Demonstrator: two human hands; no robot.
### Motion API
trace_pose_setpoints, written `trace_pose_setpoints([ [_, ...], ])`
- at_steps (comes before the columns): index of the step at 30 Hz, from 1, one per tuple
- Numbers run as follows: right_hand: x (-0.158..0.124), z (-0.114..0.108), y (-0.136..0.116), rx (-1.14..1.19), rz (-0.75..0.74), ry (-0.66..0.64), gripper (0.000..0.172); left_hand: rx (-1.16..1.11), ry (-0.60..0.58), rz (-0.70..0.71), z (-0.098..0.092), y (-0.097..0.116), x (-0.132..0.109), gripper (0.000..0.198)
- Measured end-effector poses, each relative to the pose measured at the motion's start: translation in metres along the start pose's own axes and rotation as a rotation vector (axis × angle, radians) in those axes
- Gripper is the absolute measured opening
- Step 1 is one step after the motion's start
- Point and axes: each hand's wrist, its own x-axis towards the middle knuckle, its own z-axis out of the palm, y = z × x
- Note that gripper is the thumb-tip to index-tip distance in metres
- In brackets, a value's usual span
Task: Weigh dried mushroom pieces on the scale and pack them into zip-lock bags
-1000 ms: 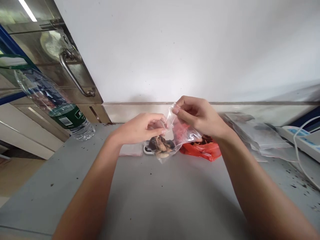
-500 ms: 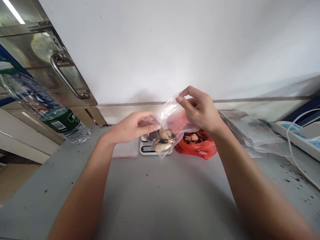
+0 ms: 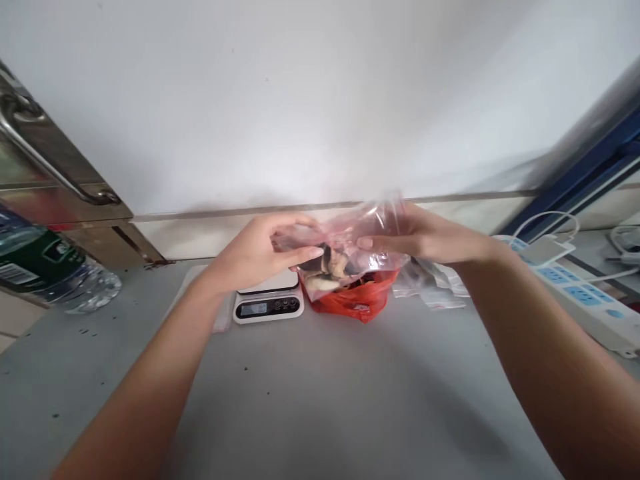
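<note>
A clear plastic bag (image 3: pixel 373 223) is held up between both hands, lying roughly sideways. Inside it, toward the left end, are several brown and cream dried slices (image 3: pixel 330 267); their exact kind is unclear. My left hand (image 3: pixel 270 247) pinches the filled end with thumb and fingers. My right hand (image 3: pixel 415 233) grips the other end, thumb in front, its fingers partly hidden behind the plastic. Just below the bag sits a red plastic bag (image 3: pixel 357 301) with dark dried pieces in it. A white digital scale (image 3: pixel 270 307) with a lit display stands below my left hand.
A large water bottle (image 3: pixel 50 267) stands at the left by a metal door with a handle (image 3: pixel 50 163). Flat clear bags (image 3: pixel 435 283) lie right of the red bag. A white power strip (image 3: pixel 590 300) with cables is at the right. The white wall (image 3: pixel 320 100) rises behind.
The view has turned to the right. My right hand has come down from the raised top corner, and the clear bag has tipped from upright to sideways over the red bag, away from the scale.
</note>
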Motion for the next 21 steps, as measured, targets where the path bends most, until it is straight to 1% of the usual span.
trace_pose_setpoints([
  [1, -0.007, -0.007, 0.002, -0.05, -0.013, 0.011, 0.037, 0.015, 0.077, 0.007, 0.008, 0.002, 0.006, 0.033],
  [2, -0.014, -0.014, 0.004, -0.115, -0.044, 0.081, 0.035, 0.032, 0.166, 0.011, 0.016, 0.004, 0.011, 0.039],
  [3, -0.021, -0.021, 0.007, -0.197, -0.077, 0.203, 0.034, 0.049, 0.236, 0.01, 0.023, 0.006, 0.016, 0.043],
  [4, -0.028, -0.028, 0.011, -0.299, -0.101, 0.352, 0.033, 0.067, 0.266, 0.005, 0.029, 0.007, 0.019, 0.044],
  [5, -0.036, -0.034, 0.016, -0.421, -0.117, 0.502, 0.033, 0.083, 0.247, 0.003, 0.034, 0.008, 0.021, 0.042],
  [6, -0.043, -0.04, 0.024, -0.561, -0.125, 0.633, 0.036, 0.096, 0.185, -0.002, 0.039, 0.008, 0.022, 0.037],
  [7, -0.051, -0.045, 0.033, -0.703, -0.119, 0.727, 0.041, 0.104, 0.1, -0.009, 0.043, 0.007, 0.022, 0.03],
  [8, -0.058, -0.049, 0.045, -0.852, -0.12, 0.777, 0.047, 0.11, 0.014, -0.02, 0.046, 0.007, 0.022, 0.024],
  [9, -0.065, -0.05, 0.057, -0.986, -0.104, 0.776, 0.056, 0.117, -0.06, -0.036, 0.05, 0.006, 0.02, 0.02],
  [10, -0.072, -0.051, 0.071, -1.087, -0.07, 0.723, 0.063, 0.125, -0.113, -0.057, 0.053, 0.006, 0.019, 0.018],
  [11, -0.078, -0.049, 0.083, -1.143, -0.015, 0.654, 0.065, 0.133, -0.149, -0.079, 0.055, 0.005, 0.018, 0.017],
  [12, -0.083, -0.046, 0.095, -1.165, 0.054, 0.553, 0.064, 0.142, -0.173, -0.102, 0.058, 0.005, 0.017, 0.018],
  [13, -0.087, -0.042, 0.104, -1.158, 0.124, 0.475, 0.06, 0.149, -0.192, -0.12, 0.06, 0.005, 0.016, 0.018],
  [14, -0.09, -0.038, 0.111, -1.13, 0.192, 0.432, 0.06, 0.157, -0.208, -0.134, 0.061, 0.005, 0.016, 0.018],
  [15, -0.092, -0.034, 0.114, -1.094, 0.249, 0.421, 0.063, 0.165, -0.22, -0.142, 0.061, 0.005, 0.017, 0.019],
  [17, -0.092, -0.031, 0.113, -1.012, 0.336, 0.419, 0.07, 0.186, -0.235, -0.148, 0.061, 0.007, 0.017, 0.022],
  [19, -0.088, -0.031, 0.104, -0.947, 0.394, 0.394, 0.073, 0.218, -0.248, -0.143, 0.057, 0.008, 0.017, 0.024],
  [21, -0.08, -0.033, 0.091, -0.91, 0.421, 0.378, 0.069, 0.288, -0.274, -0.141, 0.053, 0.009, 0.015, 0.028],
])
